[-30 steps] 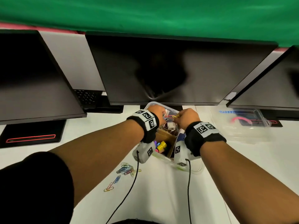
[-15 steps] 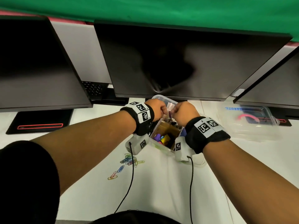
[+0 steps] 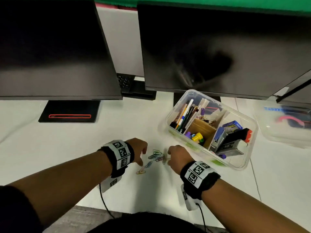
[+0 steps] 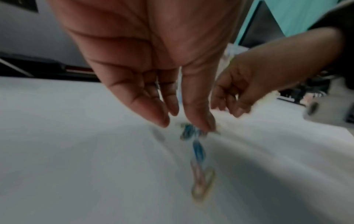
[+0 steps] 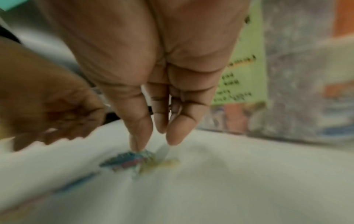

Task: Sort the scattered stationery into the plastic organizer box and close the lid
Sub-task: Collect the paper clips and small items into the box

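We see a small heap of coloured wire paper clips [image 3: 156,156] on the white desk [image 3: 84,145], just beside the open clear plastic organizer box [image 3: 242,165]. Our left hand [image 3: 137,149] and right hand [image 3: 176,156] flank the heap with loosely extended fingers, gripping nothing. Behind stand dark monitors [image 3: 210,47], and the clear lid [image 3: 286,125] lies right of the box.

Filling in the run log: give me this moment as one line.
step: gathering clips | left hand: open, over clips | right hand: open, fingertips at clips | box: open, lid off
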{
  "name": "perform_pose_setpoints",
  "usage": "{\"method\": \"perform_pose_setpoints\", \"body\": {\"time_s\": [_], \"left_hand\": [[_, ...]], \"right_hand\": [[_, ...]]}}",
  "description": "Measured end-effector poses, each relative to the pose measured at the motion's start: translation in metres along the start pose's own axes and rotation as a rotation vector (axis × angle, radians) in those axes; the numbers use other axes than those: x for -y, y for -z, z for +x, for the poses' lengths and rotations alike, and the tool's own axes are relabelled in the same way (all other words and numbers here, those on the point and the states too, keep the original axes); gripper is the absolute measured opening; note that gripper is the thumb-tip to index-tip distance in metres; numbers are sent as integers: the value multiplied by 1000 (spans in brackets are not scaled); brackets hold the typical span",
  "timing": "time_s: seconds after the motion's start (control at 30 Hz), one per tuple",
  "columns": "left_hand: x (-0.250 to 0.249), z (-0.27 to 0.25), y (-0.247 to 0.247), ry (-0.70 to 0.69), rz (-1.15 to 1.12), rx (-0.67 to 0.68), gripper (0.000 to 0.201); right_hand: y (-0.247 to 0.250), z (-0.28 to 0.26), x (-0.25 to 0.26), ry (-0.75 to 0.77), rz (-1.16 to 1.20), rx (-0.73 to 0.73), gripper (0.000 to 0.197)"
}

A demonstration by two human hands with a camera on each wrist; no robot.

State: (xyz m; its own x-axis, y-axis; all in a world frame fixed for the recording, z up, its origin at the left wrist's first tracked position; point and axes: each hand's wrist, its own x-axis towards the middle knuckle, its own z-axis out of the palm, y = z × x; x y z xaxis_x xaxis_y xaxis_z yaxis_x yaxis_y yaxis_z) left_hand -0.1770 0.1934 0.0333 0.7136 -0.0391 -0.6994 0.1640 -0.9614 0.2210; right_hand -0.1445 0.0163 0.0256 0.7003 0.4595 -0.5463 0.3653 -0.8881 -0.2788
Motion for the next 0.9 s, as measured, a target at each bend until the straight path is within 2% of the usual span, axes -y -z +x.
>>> {"method": "perform_pose_setpoints", "body": {"time_s": [0.07, 0.17, 0.27, 0.43, 0.6, 0.67, 0.73, 0.83, 0.9], "left_hand": [[8, 4, -23, 34, 7, 65, 61], [10, 9, -41, 48, -38, 62, 69], [7, 16, -44, 47, -142, -25, 61], [-2, 31, -37, 36, -268, -126, 57], [-10, 40, -30, 11, -306, -245, 37], [-7, 42, -31, 1, -290, -271, 45], [-2, 44, -32, 7, -277, -280, 58], [2, 47, -37, 39, -253, -258, 82], [0, 48, -41, 26, -230, -266, 78]], "right_hand": [[-11, 9, -8, -90, 42, -6, 43], [-21, 19, -12, -149, 112, -25, 53], [-27, 27, -8, -153, 161, -53, 49], [-31, 38, 10, -100, 188, -108, 26], [-30, 43, 13, -41, 252, -130, 22], [-28, 44, 6, -13, 272, -174, 31], [-27, 44, 0, 65, 204, -186, 49], [-30, 49, -2, 198, 20, -89, 80], [-33, 52, -3, 255, -100, -55, 85]]}}
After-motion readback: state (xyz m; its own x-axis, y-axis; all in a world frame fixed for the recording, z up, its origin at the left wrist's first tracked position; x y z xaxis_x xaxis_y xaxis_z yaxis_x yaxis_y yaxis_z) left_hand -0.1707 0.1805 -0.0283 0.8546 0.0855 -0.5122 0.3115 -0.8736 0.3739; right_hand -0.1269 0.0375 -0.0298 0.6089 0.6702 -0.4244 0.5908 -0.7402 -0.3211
